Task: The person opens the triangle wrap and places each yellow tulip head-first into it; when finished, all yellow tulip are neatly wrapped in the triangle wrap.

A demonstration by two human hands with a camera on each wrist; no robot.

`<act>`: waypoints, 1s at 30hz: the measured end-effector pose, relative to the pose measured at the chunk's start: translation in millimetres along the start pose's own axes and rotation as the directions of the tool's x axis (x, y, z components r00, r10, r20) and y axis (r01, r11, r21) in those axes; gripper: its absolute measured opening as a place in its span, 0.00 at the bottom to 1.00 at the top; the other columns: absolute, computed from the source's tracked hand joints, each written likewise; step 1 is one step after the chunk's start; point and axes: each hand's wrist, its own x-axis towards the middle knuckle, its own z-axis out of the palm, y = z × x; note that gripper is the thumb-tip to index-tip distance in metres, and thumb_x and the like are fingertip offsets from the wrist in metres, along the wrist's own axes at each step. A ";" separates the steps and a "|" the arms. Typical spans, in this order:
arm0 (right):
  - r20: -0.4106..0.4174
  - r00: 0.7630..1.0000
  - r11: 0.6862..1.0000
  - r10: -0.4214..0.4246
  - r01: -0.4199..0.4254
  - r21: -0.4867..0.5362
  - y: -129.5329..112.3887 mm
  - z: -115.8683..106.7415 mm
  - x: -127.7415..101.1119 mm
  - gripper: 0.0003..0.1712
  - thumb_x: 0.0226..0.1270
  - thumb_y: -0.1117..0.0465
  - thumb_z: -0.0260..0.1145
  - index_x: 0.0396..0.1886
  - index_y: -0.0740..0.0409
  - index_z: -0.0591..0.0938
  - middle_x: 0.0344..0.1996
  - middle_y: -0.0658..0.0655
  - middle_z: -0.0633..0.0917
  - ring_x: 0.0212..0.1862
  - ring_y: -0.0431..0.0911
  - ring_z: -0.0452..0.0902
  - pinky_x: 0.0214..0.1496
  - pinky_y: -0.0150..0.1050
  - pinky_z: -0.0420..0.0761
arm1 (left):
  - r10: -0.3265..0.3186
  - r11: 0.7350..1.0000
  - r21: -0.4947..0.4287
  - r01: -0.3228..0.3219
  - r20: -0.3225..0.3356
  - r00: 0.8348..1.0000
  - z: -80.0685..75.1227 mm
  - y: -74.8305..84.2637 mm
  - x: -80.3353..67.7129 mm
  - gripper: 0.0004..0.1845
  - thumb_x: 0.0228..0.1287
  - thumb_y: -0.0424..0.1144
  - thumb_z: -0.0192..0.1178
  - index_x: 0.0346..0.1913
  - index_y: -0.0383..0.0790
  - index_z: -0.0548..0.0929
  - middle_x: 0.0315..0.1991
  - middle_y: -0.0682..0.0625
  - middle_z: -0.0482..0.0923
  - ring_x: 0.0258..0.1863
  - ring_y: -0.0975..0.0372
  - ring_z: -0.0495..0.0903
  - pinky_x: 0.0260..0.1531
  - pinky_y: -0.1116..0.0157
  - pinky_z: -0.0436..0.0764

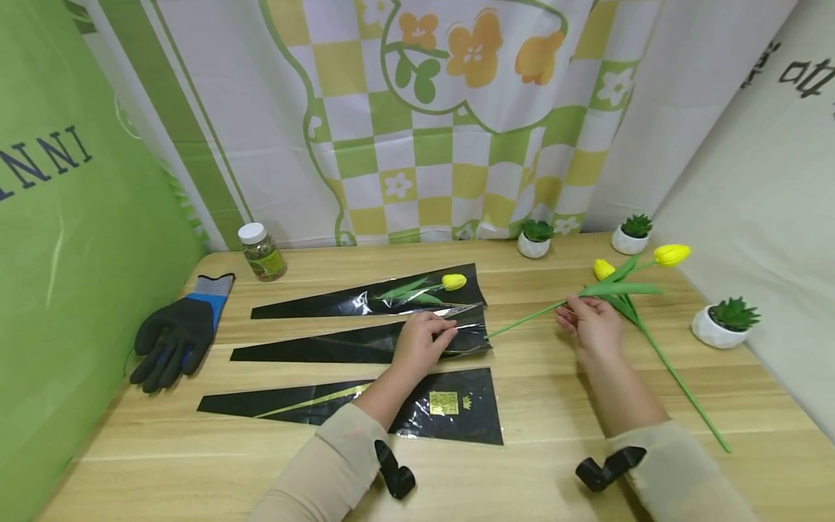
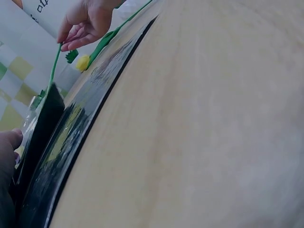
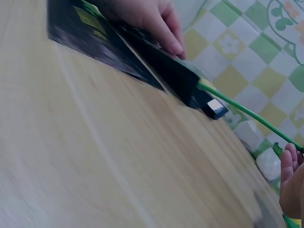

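Observation:
In the head view my left hand (image 1: 424,341) pinches the middle black flower sleeve (image 1: 352,344) close to its wide end. That end is raised off the table in the left wrist view. My right hand (image 1: 595,326) pinches the green stem of a yellow tulip (image 1: 672,255), its bloom pointing away to the right. The stem's tip (image 1: 493,333) meets the mouth of the sleeve. Under and beside the right hand lies a second yellow tulip (image 1: 604,270). Behind is a sleeve (image 1: 313,306) with a tulip inside; in front lies a flat, gold-printed sleeve (image 1: 479,406).
A black and blue work glove (image 1: 179,333) lies at the left, with a white-capped jar (image 1: 263,254) behind it. Small potted succulents (image 1: 535,239) stand along the back and at the right (image 1: 720,322). A patterned curtain (image 1: 417,152) hangs behind the table.

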 end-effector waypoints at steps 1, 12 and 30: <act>-0.016 1.000 1.000 -0.001 0.001 -0.002 2.3 2.1 -0.7 0.10 0.71 0.63 0.61 0.42 0.55 0.68 0.28 0.46 0.82 0.28 0.36 0.82 0.33 0.25 0.84 | 0.001 1.000 -0.001 -0.001 -0.004 1.000 0.2 -0.1 0.0 0.11 0.65 0.41 0.64 0.45 0.40 0.90 0.43 0.46 0.85 0.46 0.53 0.81 0.50 0.57 0.80; -0.130 0.991 0.991 -0.043 0.059 0.119 6.4 2.2 2.4 0.10 0.70 0.64 0.61 0.42 0.56 0.68 0.37 0.50 0.77 0.27 0.38 0.81 0.32 0.27 0.84 | -0.003 1.000 -0.004 0.003 -0.020 1.000 2.3 -1.0 -0.9 0.10 0.65 0.41 0.64 0.44 0.41 0.90 0.42 0.46 0.86 0.46 0.54 0.81 0.52 0.57 0.79; -0.024 1.000 0.997 -0.007 0.005 -0.083 41.9 33.1 -11.2 0.07 0.73 0.62 0.59 0.42 0.54 0.67 0.32 0.46 0.80 0.33 0.34 0.82 0.42 0.26 0.84 | 0.003 1.000 -0.020 -0.004 -0.042 0.999 2.7 -1.9 -2.2 0.10 0.66 0.41 0.63 0.44 0.41 0.90 0.43 0.46 0.86 0.47 0.53 0.81 0.52 0.57 0.79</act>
